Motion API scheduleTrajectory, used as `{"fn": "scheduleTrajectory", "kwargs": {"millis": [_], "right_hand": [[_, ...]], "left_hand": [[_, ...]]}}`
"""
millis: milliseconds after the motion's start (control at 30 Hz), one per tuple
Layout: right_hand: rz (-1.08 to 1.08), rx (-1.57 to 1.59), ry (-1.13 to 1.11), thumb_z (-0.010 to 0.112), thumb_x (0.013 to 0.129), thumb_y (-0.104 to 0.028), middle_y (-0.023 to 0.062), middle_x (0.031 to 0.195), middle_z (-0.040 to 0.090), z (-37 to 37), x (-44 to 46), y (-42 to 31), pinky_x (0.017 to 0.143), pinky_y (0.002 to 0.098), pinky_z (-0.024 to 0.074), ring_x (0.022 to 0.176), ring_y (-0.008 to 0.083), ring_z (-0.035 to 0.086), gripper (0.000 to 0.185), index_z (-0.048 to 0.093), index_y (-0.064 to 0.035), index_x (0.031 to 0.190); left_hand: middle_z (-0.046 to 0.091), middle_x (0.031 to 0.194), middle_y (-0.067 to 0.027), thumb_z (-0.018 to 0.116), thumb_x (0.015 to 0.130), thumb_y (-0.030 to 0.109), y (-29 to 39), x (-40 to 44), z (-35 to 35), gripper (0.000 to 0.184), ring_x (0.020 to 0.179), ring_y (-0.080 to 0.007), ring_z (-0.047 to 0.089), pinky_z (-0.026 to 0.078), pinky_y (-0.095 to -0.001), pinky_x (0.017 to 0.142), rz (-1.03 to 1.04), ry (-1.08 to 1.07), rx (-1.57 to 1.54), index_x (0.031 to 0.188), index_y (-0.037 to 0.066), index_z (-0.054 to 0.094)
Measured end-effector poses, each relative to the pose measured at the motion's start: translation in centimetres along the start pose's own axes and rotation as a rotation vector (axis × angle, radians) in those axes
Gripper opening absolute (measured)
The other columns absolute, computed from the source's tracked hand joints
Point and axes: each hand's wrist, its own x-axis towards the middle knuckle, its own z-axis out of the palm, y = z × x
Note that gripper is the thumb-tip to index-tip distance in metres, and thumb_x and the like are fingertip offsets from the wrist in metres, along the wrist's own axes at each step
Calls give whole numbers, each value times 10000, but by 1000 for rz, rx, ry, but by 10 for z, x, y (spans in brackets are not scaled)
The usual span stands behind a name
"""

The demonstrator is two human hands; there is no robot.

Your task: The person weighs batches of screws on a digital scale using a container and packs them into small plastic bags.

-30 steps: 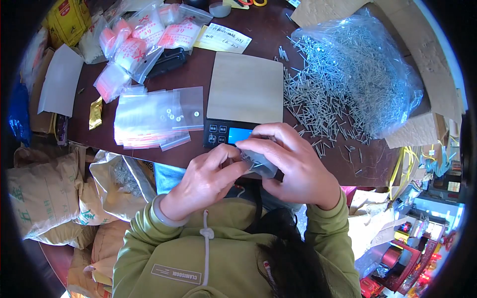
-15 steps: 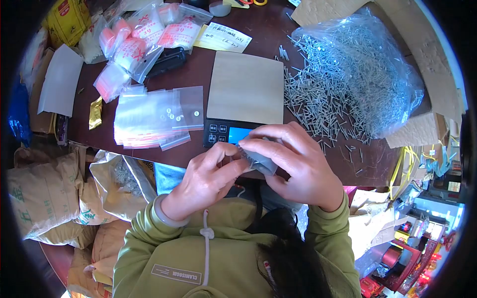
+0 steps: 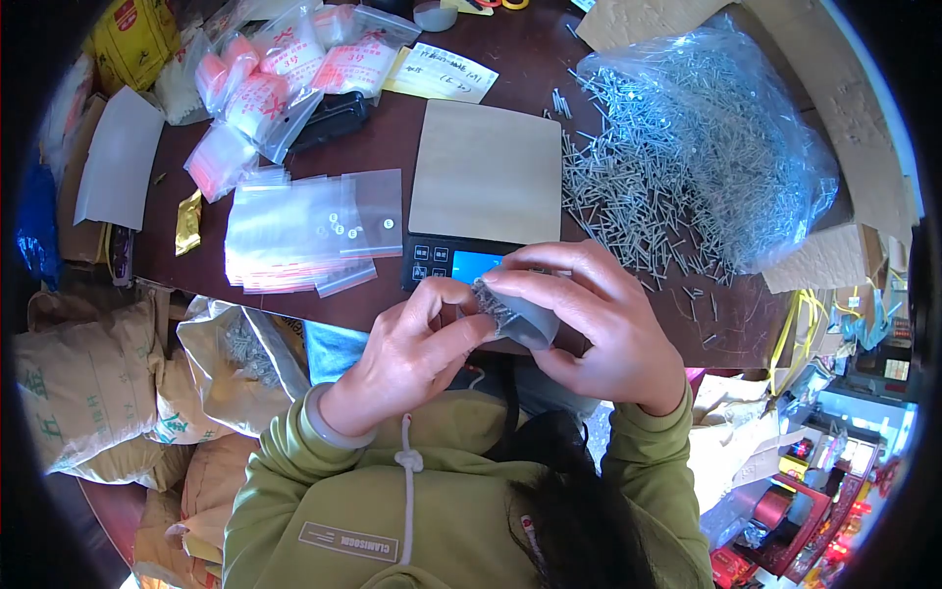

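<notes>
A small greyish see-through plastic bag point(image 3: 530, 322) is between my two hands, just in front of the scale. Thin metal screws show at its left end. My left hand point(image 3: 412, 339) pinches that end between thumb and forefinger. Curved over the top and right side of the bag is my right hand point(image 3: 603, 324), its thumb underneath. Fingers hide part of the bag. Right behind my hands stands a digital scale point(image 3: 486, 172) with a lit blue display, which my right fingers partly cover.
Loose screws point(image 3: 638, 191) spill from a large clear bag point(image 3: 756, 147) at the right. Flat zip bags point(image 3: 285, 236) lie left of the scale, with filled packets point(image 3: 285, 64) behind them. A handwritten note point(image 3: 442, 74) lies at the back. Sacks point(image 3: 88, 383) stand at lower left.
My right hand has shifted slightly right, and more of the small plastic bag shows between my hands. My left hand is nearly unmoved and keeps its pinch.
</notes>
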Motion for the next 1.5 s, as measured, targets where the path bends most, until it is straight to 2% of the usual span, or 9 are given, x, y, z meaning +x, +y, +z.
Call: {"fn": "scheduleTrajectory", "kwargs": {"millis": [533,667,833,933,967,1067,1200,1300,1500], "right_hand": [[19,33,-9,711,588,28,91,1103,574,0,-1,3,778,375,513,952,294,592,603,609,-120,1164],[102,126,165,730,648,9,149,1079,599,4,3,20,839,350,497,988,295,619,514,548,-37,1127],[271,78,304,817,684,-220,154,1137,583,46,1,101,922,393,420,1061,326,566,637,488,-37,1198],[259,-172,322,815,693,-247,165,1227,537,61,0,120,981,418,368,1163,348,498,660,485,-46,1229],[256,-195,330,809,703,-263,177,1298,485,60,-2,117,1021,442,320,1226,369,437,672,483,-55,1253],[217,-85,320,794,723,-249,172,1275,510,41,-6,91,1018,428,331,1216,354,457,629,497,-54,1241],[186,351,10,750,765,-145,114,1015,642,19,-20,47,881,369,448,990,286,603,320,624,-42,1040],[65,259,21,749,753,-112,78,866,632,28,-27,32,747,361,450,826,272,604,204,643,-66,921],[-30,195,-4,732,721,-62,18,752,573,23,-35,14,663,333,391,714,208,579,171,590,-109,804]], "left_hand": [[482,911,-69,700,636,-64,-1,-2,0,319,608,-150,553,484,-280,511,-13,-38,30,931,41,641],[509,958,-87,719,687,-51,-3,-2,-2,268,637,-165,567,492,-283,543,-28,1,22,929,31,638],[526,1080,-144,709,752,-63,3,-7,-3,189,885,-219,606,505,-301,701,-191,69,-66,893,31,626],[526,1148,-194,680,779,-72,4,-4,-10,178,998,-268,615,522,-326,794,-167,76,-75,910,27,611],[525,1156,-198,674,786,-72,4,-5,-13,172,1013,-272,613,524,-332,811,-178,70,-86,913,26,612],[587,1115,-185,667,798,-50,2,-10,-16,129,1060,-287,588,514,-349,823,-217,115,-122,901,10,617],[668,1022,-155,660,814,-15,4,-13,-18,96,1130,-306,538,469,-379,882,-223,108,-161,896,11,617],[682,1025,-147,662,825,9,10,-9,-20,98,1121,-300,544,454,-381,901,-148,52,-189,910,24,615],[603,1130,-207,680,792,-31,12,-16,-17,180,1108,-293,573,494,-350,879,-115,-56,-411,954,3,609]]}}
